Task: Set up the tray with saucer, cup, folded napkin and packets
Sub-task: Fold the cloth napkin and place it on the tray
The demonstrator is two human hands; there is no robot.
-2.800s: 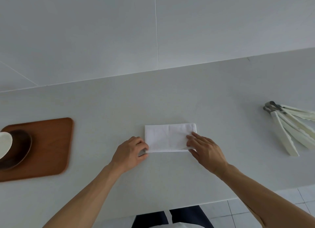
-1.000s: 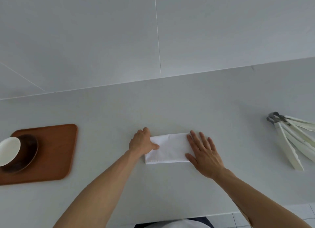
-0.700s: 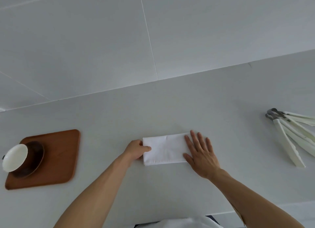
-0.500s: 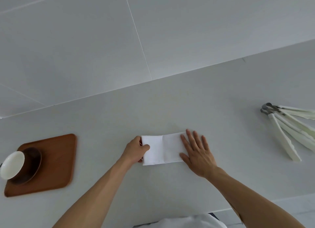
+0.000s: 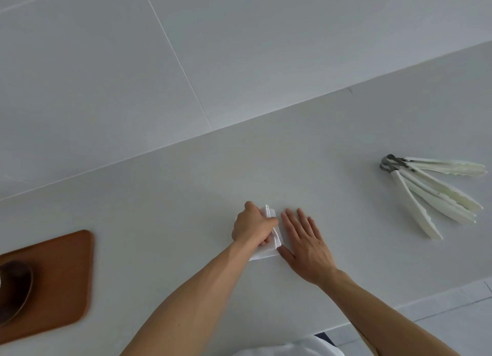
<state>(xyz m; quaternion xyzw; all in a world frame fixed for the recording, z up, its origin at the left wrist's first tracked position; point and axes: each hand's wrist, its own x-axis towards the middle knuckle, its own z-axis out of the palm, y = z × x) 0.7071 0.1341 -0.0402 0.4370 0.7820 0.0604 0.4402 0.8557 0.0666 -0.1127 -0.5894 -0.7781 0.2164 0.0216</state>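
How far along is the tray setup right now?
Done: the saucer sits on the tray; any cup is out of frame. In hand: the left hand grips the napkin mid-fold on the counter, beside the flat right hand. Left: napkin onto the tray, then packets, none visible.

The left hand has carried the left end of the white napkin across toward the right hand, so the cloth that lay flat as a wide rectangle half a second ago is now doubled over, with only a narrow strip showing between the 2 hands. Its lifted edge stands up beside the left knuckles. The left fingers, which earlier pinched the left edge out at the side, now grip the fold almost against the right hand. The cup on the saucer has slipped out of view at the left edge.
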